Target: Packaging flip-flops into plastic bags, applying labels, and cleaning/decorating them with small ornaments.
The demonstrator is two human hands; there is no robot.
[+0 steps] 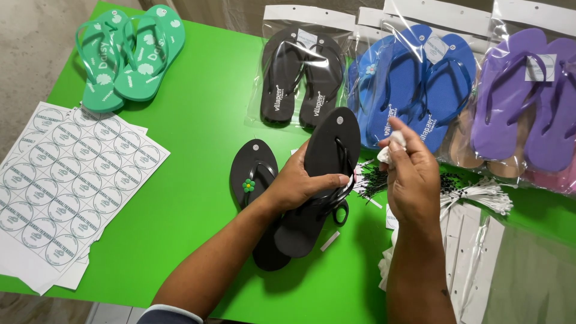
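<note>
My left hand (300, 183) grips a black flip-flop (321, 180) around its middle, holding it tilted above the green table (198, 120). A second black flip-flop (255, 180) with a small green flower charm on its strap lies flat under and left of it. My right hand (411, 177) is raised just right of the held flip-flop, fingers closed on a small crumpled white piece (393, 147).
Bagged pairs lie at the back: black (303, 78), blue (414, 84), purple (528, 96). A loose green pair (129, 54) sits far left. Round-sticker sheets (66, 180) cover the left edge. Black tag fasteners (372, 180), white fasteners (480, 195) and white header cards (474, 258) lie right.
</note>
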